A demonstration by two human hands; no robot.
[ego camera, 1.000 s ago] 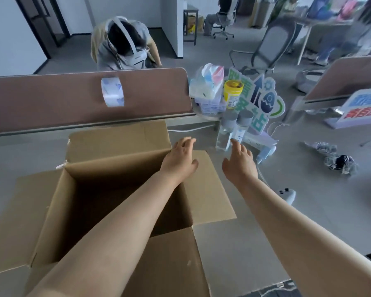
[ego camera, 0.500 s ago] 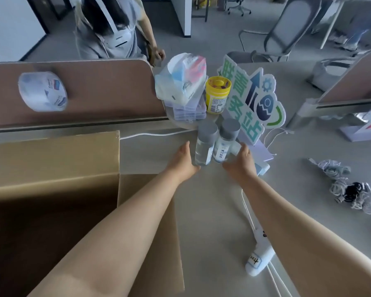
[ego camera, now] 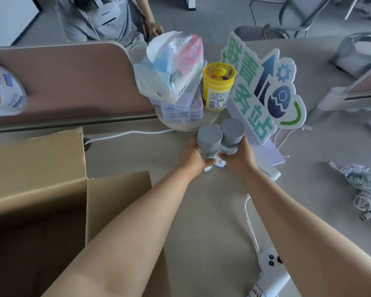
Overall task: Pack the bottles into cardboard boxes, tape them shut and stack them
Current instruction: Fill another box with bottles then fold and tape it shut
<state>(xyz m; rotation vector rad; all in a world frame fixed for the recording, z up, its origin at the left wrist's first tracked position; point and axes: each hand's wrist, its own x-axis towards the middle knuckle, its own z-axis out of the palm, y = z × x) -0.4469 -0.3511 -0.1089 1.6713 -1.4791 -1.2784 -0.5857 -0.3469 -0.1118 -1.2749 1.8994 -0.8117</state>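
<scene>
An open-plan office is shown. A grey desk (ego camera: 201, 211) is bounded beyond and left of the hands by a brown partition (ego camera: 73, 82), and a second partitioned desk (ego camera: 362, 86) is seen far to their right. Mesh swivel chairs (ego camera: 298, 13) are parked on the grey floor beyond. A cut-out sign (ego camera: 263, 86) with Chinese lettering is stood just past the hands, and coiled cables (ego camera: 364, 189) are left to their right.

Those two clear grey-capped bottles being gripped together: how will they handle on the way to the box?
The two clear grey-capped bottles look rigid. Tall and narrow, they would probably tip if set down carelessly. Smooth sides may slip between left hand and right hand.
</scene>
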